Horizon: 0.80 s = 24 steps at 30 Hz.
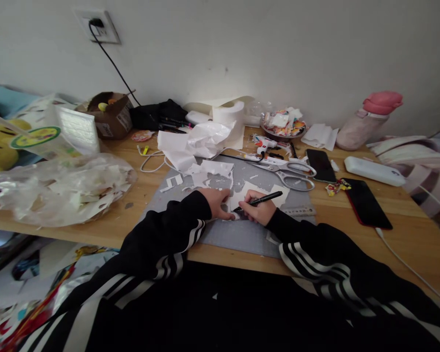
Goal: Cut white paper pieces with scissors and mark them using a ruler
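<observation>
My right hand [257,209] is closed round a black pen [269,198], its tip pointing down and left at small white pieces on the grey mat [227,239]. Beside it on the left, my left hand [217,203] rests with thumb and fingers apart, touching the paper pieces at the mat's middle. A cream sheet of paper [250,189] lies partly behind my right hand. Torn white paper [212,171] spreads just beyond my left hand. To the right of my right hand, a clear ruler [298,211] lies on the mat.
Large scissors [291,173] lie at the mat's back right, near a glue gun [264,144]. Two phones, one black [320,165] and one red-edged [368,203], lie to the right. A crumpled plastic bag [62,188] and a lidded cup [40,139] occupy the left.
</observation>
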Motion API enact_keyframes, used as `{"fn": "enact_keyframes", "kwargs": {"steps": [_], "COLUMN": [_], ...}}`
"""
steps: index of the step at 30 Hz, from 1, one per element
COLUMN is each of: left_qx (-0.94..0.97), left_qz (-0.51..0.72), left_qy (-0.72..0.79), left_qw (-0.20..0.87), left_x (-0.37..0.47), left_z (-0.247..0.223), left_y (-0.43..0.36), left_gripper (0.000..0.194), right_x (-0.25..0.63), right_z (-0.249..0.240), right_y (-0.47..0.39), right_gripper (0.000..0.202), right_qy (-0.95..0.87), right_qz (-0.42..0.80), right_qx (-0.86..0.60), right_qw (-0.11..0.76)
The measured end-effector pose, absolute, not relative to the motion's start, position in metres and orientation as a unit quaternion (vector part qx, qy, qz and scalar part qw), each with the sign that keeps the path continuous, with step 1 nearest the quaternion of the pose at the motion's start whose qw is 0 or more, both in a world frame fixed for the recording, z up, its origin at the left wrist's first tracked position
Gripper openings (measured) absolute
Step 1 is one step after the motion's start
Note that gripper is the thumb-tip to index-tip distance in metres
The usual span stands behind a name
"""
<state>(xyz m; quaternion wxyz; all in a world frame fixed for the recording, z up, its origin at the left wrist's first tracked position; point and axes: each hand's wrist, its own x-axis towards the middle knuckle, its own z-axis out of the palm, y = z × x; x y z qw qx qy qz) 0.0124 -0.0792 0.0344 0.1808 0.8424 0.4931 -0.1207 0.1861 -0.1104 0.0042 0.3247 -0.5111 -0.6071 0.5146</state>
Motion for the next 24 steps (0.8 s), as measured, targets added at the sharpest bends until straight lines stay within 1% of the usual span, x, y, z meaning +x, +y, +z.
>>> {"fn": "enact_keyframes", "kwargs": {"steps": [12, 24], "left_qx": [0.845, 0.839], "left_qz": [-0.117, -0.139], "left_qy": [0.492, 0.491], "left_qw": [0.173, 0.187], "left_x": [0.011, 0.012], "left_z": [0.031, 0.037], "left_y": [-0.079, -0.079], "left_gripper": [0.056, 0.054], "right_x": [0.2, 0.205], "right_z": [0.005, 0.006], "right_y": [-0.112, -0.111], "right_gripper": [0.023, 0.022], "right_qy": [-0.605, -0.584], "right_qz": [0.47, 0.468], "right_qx": [-0.548, -0.569], "right_qw": [0.336, 0.341]}}
